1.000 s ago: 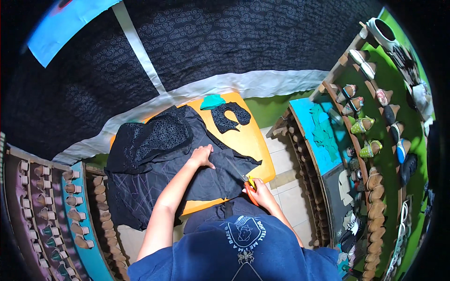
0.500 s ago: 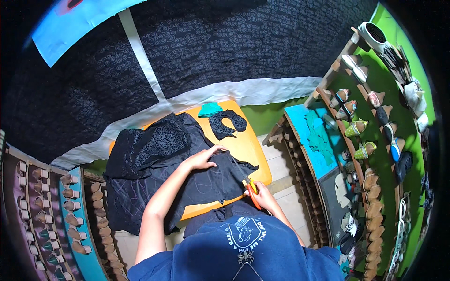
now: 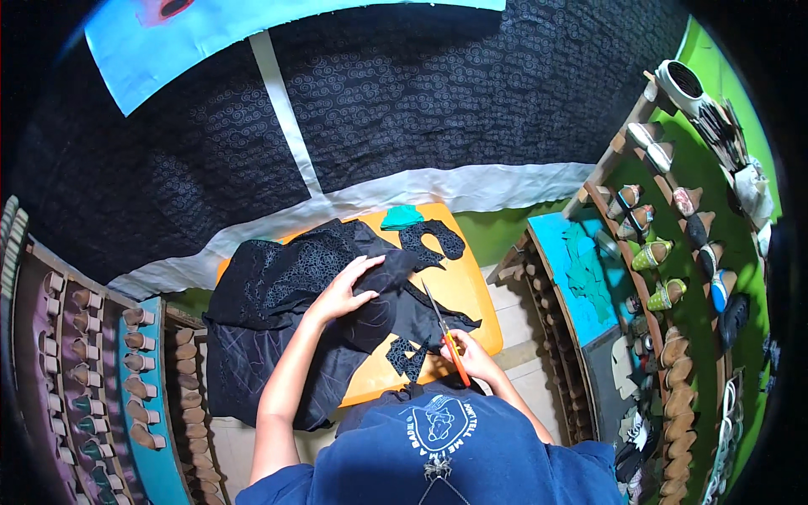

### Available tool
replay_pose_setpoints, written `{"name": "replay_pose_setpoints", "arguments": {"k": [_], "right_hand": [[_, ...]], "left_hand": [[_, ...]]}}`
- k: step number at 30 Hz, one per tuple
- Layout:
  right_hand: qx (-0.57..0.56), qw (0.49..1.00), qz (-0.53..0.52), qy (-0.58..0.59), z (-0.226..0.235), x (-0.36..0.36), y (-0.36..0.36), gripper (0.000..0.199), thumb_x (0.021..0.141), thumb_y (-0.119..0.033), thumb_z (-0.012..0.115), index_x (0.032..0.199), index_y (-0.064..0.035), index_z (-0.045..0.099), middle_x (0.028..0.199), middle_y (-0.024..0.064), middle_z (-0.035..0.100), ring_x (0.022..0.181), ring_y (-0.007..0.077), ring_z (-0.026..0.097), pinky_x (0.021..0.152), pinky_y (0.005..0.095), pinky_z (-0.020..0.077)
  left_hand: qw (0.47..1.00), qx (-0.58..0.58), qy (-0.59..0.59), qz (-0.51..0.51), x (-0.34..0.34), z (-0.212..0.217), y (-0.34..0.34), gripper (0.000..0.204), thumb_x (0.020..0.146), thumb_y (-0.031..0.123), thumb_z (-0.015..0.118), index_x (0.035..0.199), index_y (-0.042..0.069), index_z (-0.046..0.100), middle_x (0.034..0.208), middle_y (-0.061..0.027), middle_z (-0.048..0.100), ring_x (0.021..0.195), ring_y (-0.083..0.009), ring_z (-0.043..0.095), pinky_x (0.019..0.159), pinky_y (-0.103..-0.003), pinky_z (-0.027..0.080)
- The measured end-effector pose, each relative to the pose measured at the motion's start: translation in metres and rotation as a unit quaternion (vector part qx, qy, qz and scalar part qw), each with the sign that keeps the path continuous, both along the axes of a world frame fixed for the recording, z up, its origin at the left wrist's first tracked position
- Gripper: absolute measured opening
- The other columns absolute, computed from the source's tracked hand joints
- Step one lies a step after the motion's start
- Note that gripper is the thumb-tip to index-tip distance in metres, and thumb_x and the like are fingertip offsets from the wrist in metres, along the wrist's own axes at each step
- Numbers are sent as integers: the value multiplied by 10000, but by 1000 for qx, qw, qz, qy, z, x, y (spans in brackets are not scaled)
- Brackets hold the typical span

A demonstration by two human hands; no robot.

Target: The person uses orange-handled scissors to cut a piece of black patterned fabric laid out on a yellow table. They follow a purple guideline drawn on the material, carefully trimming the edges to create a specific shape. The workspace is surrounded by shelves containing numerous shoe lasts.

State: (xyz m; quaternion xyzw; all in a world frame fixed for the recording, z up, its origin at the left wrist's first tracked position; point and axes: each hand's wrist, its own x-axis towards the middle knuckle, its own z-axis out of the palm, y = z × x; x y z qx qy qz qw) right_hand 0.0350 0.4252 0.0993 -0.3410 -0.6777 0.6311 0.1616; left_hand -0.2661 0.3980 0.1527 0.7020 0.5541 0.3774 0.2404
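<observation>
My left hand point(image 3: 341, 290) rests on a large black cloth point(image 3: 286, 370), its fingers stretched out and the thumb apart. Beside that hand, part of the cloth is folded back to the left. A black lace-patterned layer point(image 3: 295, 265) lies on the cloth's far side. My right hand point(image 3: 473, 355) grips scissors point(image 3: 455, 358) with orange and yellow handles, the blades pointing away from me. Left of the scissors, a small cut piece of black lace point(image 3: 407, 360) lies on the yellow table point(image 3: 471, 286). A narrow black scrap point(image 3: 459, 318) is by the blades.
A curved black lace piece point(image 3: 450, 240) and folded green cloth point(image 3: 402, 217) lie at the table's far end. To the right stands a blue-topped shelf point(image 3: 547, 231) with green scraps point(image 3: 589, 273). Racks of shoe lasts point(image 3: 139, 362) flank both sides. Patterned dark fabric point(image 3: 471, 101) hangs behind.
My left hand has drawn the cloth's right part back to the left, uncovering the small lace piece and more yellow tabletop. The scissors have come away from the cloth's edge. The view has shifted slightly.
</observation>
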Motion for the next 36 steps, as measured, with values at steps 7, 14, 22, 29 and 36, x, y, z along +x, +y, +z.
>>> {"name": "replay_pose_setpoints", "arguments": {"k": [7,14,22,29,36], "right_hand": [[11,998,0,56,6,1,19,348,769,-189,620,1015,-35,428,813,1,453,720,67,446,663,220,391],[38,984,-28,173,51,-35,54,334,699,-106,686,918,-60,439,865,31,537,771,94,517,724,236,422],[104,978,50,173,91,-89,61,394,651,-121,740,896,-76,434,711,-36,435,657,51,412,594,195,356],[60,965,235,103,84,-58,87,197,831,-198,525,867,-69,381,750,-8,397,664,65,371,588,195,355],[93,957,272,29,92,-30,84,215,845,-268,475,881,-72,394,702,26,420,620,128,412,569,250,381]], "left_hand": [[997,-20,-69,-19,4,22,-9,445,685,153,659,1106,90,527,1134,-72,517,1123,-238,416,989,-355,263],[987,-60,-76,-129,9,51,-13,224,723,93,628,941,43,612,882,-82,608,831,-189,564,777,-307,434],[984,-33,3,-175,20,63,-3,245,744,99,591,985,56,590,916,-112,583,848,-253,560,781,-322,433],[994,-8,26,-103,-5,94,-23,288,739,91,578,1026,79,580,1053,-66,577,1067,-260,465,945,-373,327],[998,27,31,-50,-17,121,-33,262,700,88,633,960,60,609,998,-61,608,949,-223,552,926,-372,345]]}}
